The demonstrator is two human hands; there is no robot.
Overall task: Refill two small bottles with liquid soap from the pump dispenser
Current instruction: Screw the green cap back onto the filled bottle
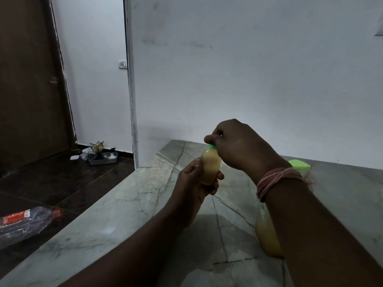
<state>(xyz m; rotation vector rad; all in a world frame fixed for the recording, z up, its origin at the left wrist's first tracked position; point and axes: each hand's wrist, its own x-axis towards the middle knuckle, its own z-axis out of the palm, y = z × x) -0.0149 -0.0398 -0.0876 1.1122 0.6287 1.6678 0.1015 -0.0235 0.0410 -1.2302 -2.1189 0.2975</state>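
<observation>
My left hand (193, 183) grips the small clear plastic bottle of yellowish soap (210, 168) above the grey-green marble counter (124, 204); my right hand (236, 143) pinches its green cap (212, 146); a second soap-filled container (267, 235) stands behind my right forearm.

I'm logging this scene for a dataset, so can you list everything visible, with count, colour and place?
small soap-filled plastic bottle: 1, pale yellow, held above the counter
green bottle cap: 1, on the small bottle's top
large yellowish soap container: 1, on the counter, mostly hidden behind the right forearm
flat green object: 1, on the counter, far right
grey-green marble counter: 1, foreground
clear plastic bottle with red label: 1, lying on the dark floor, left
grey tray of clutter: 1, on the floor by the wall
white wall switch: 1
left hand: grips the small bottle's body
right hand: fingers pinch the cap; pink thread band on the wrist
</observation>
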